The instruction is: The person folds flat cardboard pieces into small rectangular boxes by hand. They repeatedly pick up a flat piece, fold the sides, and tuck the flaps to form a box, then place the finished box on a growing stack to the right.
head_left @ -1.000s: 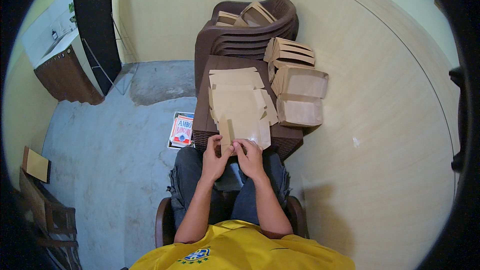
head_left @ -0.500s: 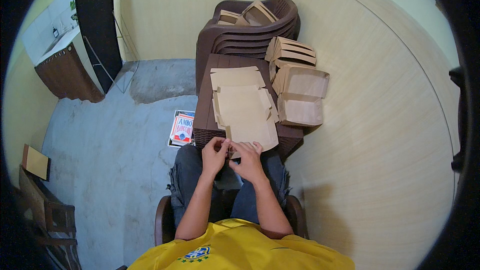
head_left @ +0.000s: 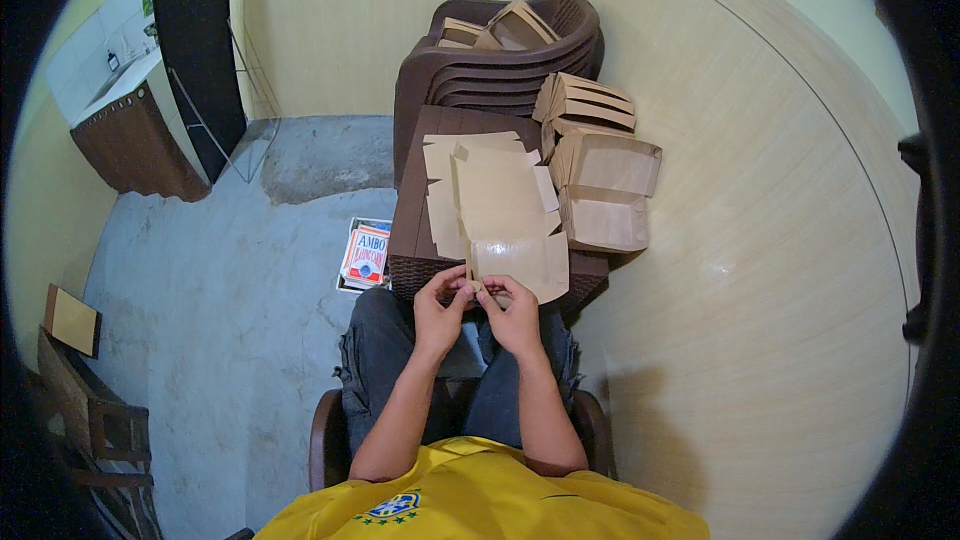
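A brown cardboard box blank (head_left: 500, 195) lies on the dark brown table (head_left: 410, 210) before me, its left side folded up along a crease. What looks like another flat blank (head_left: 442, 215) shows beneath it at the left. My left hand (head_left: 437, 318) pinches the near left corner of the upper blank between thumb and fingers. Close beside it, my right hand (head_left: 512, 318) is closed on the same corner, thumbs almost touching. A small flap there is partly hidden by my fingertips.
Nested open cardboard boxes (head_left: 605, 185) stand right of the table, against the wall, with more stacked boxes (head_left: 590, 105) behind. Further boxes (head_left: 520, 28) rest on stacked brown plastic chairs (head_left: 490, 80). A white-framed container (head_left: 365, 255) with printed packets sits on the floor at left.
The upper blank has shifted right and its left side now stands up. My right hand has moved from over the near edge to the corner, where both hands now pinch.
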The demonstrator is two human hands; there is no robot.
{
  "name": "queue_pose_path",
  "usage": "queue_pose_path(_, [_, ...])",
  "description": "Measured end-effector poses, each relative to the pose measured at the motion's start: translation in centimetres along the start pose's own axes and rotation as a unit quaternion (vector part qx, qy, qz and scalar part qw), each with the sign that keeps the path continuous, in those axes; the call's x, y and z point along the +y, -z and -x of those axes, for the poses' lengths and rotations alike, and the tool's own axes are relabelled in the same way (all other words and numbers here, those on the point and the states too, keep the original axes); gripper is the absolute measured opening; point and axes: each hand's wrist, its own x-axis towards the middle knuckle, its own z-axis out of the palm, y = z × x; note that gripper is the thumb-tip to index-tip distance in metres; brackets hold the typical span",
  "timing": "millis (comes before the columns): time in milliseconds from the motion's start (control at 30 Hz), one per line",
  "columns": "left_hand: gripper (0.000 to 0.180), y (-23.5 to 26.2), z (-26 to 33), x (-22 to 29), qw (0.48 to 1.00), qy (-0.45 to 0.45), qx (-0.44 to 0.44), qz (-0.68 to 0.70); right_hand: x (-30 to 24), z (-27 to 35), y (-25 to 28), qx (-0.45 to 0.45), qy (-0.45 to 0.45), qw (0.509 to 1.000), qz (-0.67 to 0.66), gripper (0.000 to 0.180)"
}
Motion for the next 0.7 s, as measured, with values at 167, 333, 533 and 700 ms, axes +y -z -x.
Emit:
queue_pose_path(167, [0.026,-1.2,0.3,0.7,0.999,-0.003,0.047,0.016,-0.7,0.2,0.6,-0.005,0.023,1.0,0.019,0.024])
queue_pose_path(333, [0.02,-1.5,0.4,0.3,0.996,0.012,0.092,-0.007,-1.0,0.6,0.8,-0.02,0.058,0.997,0.041,0.023])
queue_pose_path(533, [0.02,-1.4,0.4,0.1,0.991,-0.006,0.125,-0.052,-0.1,0.8,0.5,-0.021,0.028,0.999,0.01,0.021])
queue_pose_path(700, [0.019,-1.2,0.5,0.2,0.982,-0.033,0.141,-0.125,0.8,0.5,0.0,-0.032,0.021,0.999,-0.014,0.022])
